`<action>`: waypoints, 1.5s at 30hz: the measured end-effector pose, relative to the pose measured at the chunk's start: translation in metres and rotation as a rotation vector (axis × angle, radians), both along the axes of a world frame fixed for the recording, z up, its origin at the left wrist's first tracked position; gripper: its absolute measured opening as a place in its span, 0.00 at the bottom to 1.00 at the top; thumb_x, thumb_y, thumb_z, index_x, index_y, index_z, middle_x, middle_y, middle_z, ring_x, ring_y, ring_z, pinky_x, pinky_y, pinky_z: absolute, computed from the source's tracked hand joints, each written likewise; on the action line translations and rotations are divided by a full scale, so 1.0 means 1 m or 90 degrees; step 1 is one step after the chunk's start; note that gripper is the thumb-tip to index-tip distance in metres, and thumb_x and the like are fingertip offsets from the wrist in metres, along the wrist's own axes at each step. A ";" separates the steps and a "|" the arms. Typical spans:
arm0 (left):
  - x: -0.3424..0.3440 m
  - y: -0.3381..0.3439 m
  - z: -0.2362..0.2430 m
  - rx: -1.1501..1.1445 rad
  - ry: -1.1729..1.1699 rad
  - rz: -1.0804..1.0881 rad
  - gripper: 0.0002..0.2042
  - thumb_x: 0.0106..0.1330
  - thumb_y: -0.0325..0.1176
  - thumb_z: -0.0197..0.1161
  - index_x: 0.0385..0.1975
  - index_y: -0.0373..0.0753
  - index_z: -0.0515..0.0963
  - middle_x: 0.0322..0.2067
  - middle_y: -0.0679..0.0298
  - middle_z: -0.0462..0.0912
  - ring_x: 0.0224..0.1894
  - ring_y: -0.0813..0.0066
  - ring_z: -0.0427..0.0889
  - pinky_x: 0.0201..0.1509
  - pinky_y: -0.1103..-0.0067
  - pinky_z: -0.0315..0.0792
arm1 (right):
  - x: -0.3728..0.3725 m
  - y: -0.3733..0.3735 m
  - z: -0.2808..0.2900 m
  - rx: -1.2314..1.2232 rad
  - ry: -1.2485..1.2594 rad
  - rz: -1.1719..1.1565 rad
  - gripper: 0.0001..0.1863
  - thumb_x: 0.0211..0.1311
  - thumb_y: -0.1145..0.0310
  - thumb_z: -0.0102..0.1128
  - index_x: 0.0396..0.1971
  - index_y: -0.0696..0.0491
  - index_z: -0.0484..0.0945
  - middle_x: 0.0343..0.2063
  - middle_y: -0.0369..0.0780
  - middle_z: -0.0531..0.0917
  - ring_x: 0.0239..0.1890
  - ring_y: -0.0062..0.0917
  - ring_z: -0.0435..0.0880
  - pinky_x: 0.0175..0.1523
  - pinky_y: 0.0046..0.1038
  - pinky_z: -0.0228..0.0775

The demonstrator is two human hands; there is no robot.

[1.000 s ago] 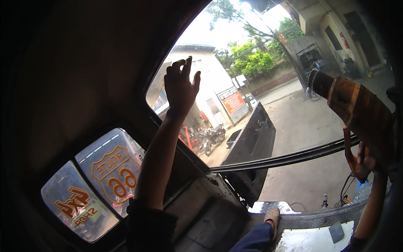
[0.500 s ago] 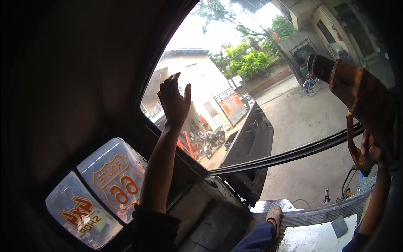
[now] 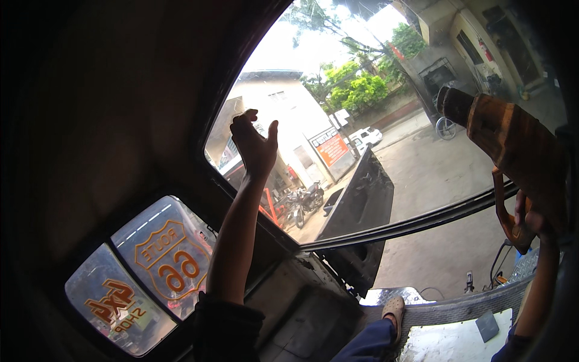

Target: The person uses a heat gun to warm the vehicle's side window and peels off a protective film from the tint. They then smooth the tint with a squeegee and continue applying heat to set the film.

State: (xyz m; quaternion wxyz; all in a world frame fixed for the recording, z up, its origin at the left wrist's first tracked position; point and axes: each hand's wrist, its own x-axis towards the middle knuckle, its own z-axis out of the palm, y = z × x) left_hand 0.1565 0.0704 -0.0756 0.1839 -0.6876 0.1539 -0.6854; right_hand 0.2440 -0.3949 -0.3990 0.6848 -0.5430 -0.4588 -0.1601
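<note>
Hands in view: two. The right hand (image 3: 533, 224) had its fingers curled around the looped handle (image 3: 498, 196) of one orange-brown tool (image 3: 512, 130). The tool stood in front of the right part of one large window (image 3: 410, 224), its dark round end pointing to the upper left, the handle crossing the window's lower edge. The left hand (image 3: 254, 145) was raised near the window's left edge, fingers bent, thumb well apart from them, nothing seen in its grasp; contact with the glass could not be determined. Surface: one dark ribbed ledge (image 3: 446, 312), carrying one beige clog (image 3: 393, 311) below a blue trouser leg (image 3: 365, 345). One white sheet (image 3: 443, 341) lay beside the clog; near its upper right corner, one small grey square (image 3: 487, 327). One bright metal plate (image 3: 395, 297) sat by the ledge's far edge. Room: dark vehicle interior; at lower left, one side window of two panes (image 3: 166, 253) bearing orange markings. Outside: one black tailgate (image 3: 362, 199), one motorcycle (image 3: 309, 198), one spoked wheel (image 3: 446, 128), one orange-red sign (image 3: 330, 146), at least one white vehicle (image 3: 367, 137), one pale building (image 3: 277, 99), green trees (image 3: 359, 84) and grey paving (image 3: 446, 169).
</note>
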 end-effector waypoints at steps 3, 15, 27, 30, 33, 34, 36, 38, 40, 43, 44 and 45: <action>0.002 0.002 -0.002 0.078 -0.106 0.076 0.29 0.53 0.34 0.66 0.56 0.42 0.66 0.44 0.59 0.68 0.42 0.64 0.67 0.49 0.67 0.62 | 0.006 -0.008 0.007 -0.087 0.013 0.050 0.29 0.48 0.62 0.62 0.45 0.64 0.63 0.28 0.40 0.71 0.23 0.21 0.74 0.28 0.21 0.71; 0.004 -0.001 0.016 0.130 -0.124 0.086 0.09 0.58 0.33 0.62 0.38 0.47 0.78 0.38 0.68 0.76 0.43 0.70 0.72 0.44 0.71 0.63 | -0.014 0.010 0.009 0.089 0.003 0.040 0.28 0.48 0.69 0.60 0.49 0.64 0.62 0.28 0.41 0.71 0.24 0.20 0.73 0.29 0.22 0.71; 0.008 -0.004 0.017 0.184 -0.091 0.202 0.05 0.64 0.25 0.50 0.38 0.37 0.68 0.37 0.57 0.73 0.43 0.60 0.73 0.44 0.69 0.64 | -0.020 0.011 0.020 -0.036 0.048 -0.077 0.25 0.46 0.68 0.69 0.46 0.53 0.72 0.38 0.37 0.79 0.40 0.19 0.79 0.49 0.29 0.73; 0.010 -0.009 0.003 0.222 -0.077 0.106 0.06 0.61 0.21 0.49 0.37 0.35 0.68 0.36 0.55 0.72 0.42 0.59 0.72 0.44 0.69 0.64 | -0.014 0.013 0.012 0.026 0.133 0.032 0.26 0.47 0.67 0.69 0.48 0.53 0.70 0.40 0.38 0.78 0.42 0.20 0.78 0.49 0.29 0.72; 0.007 -0.020 -0.022 0.184 0.059 0.044 0.08 0.56 0.17 0.51 0.34 0.34 0.67 0.33 0.54 0.71 0.39 0.58 0.72 0.43 0.69 0.64 | -0.012 0.014 0.005 0.023 0.097 0.031 0.27 0.47 0.67 0.69 0.48 0.53 0.70 0.41 0.38 0.78 0.42 0.20 0.78 0.49 0.29 0.72; 0.006 -0.026 -0.040 0.195 0.118 0.008 0.08 0.51 0.15 0.52 0.29 0.34 0.66 0.29 0.54 0.69 0.34 0.57 0.71 0.40 0.69 0.64 | -0.011 0.015 0.004 0.019 0.097 0.027 0.27 0.47 0.67 0.68 0.48 0.54 0.70 0.41 0.38 0.78 0.42 0.21 0.78 0.49 0.29 0.71; -0.005 -0.036 -0.093 0.245 0.314 0.000 0.09 0.45 0.16 0.55 0.22 0.36 0.64 0.21 0.57 0.67 0.25 0.58 0.69 0.32 0.68 0.64 | -0.012 0.014 0.003 0.016 0.094 0.018 0.27 0.48 0.67 0.68 0.49 0.54 0.70 0.42 0.38 0.78 0.42 0.21 0.77 0.49 0.28 0.71; -0.029 -0.043 -0.172 0.301 0.655 -0.031 0.10 0.40 0.20 0.59 0.21 0.38 0.65 0.19 0.60 0.68 0.23 0.60 0.71 0.27 0.70 0.65 | -0.013 0.012 0.003 0.006 0.097 0.008 0.27 0.48 0.66 0.68 0.49 0.54 0.70 0.42 0.39 0.78 0.43 0.21 0.77 0.49 0.28 0.71; -0.056 -0.045 -0.272 0.311 1.100 -0.123 0.06 0.56 0.34 0.55 0.26 0.39 0.70 0.20 0.59 0.73 0.30 0.59 0.78 0.34 0.68 0.72 | -0.014 0.011 0.003 -0.003 0.100 -0.002 0.27 0.48 0.66 0.68 0.49 0.54 0.69 0.42 0.39 0.78 0.43 0.21 0.77 0.49 0.28 0.71; -0.088 -0.040 -0.430 0.382 1.204 -0.054 0.06 0.57 0.37 0.56 0.27 0.41 0.74 0.23 0.57 0.79 0.27 0.59 0.80 0.30 0.68 0.73 | -0.015 0.009 0.003 -0.017 0.100 -0.016 0.27 0.49 0.66 0.68 0.50 0.55 0.69 0.43 0.39 0.77 0.43 0.21 0.77 0.49 0.28 0.71; -0.078 -0.035 -0.472 0.320 1.231 -0.056 0.07 0.56 0.37 0.56 0.27 0.41 0.74 0.23 0.57 0.80 0.27 0.59 0.80 0.30 0.68 0.73 | -0.016 0.010 0.002 -0.026 0.099 -0.028 0.27 0.49 0.66 0.68 0.50 0.55 0.69 0.43 0.39 0.77 0.43 0.21 0.77 0.49 0.28 0.70; -0.059 -0.031 -0.509 0.268 1.240 -0.039 0.07 0.56 0.37 0.57 0.28 0.41 0.74 0.24 0.57 0.80 0.27 0.59 0.80 0.31 0.67 0.73 | -0.018 0.012 0.001 -0.038 0.101 -0.037 0.27 0.49 0.66 0.68 0.50 0.55 0.69 0.43 0.39 0.77 0.43 0.21 0.76 0.49 0.28 0.70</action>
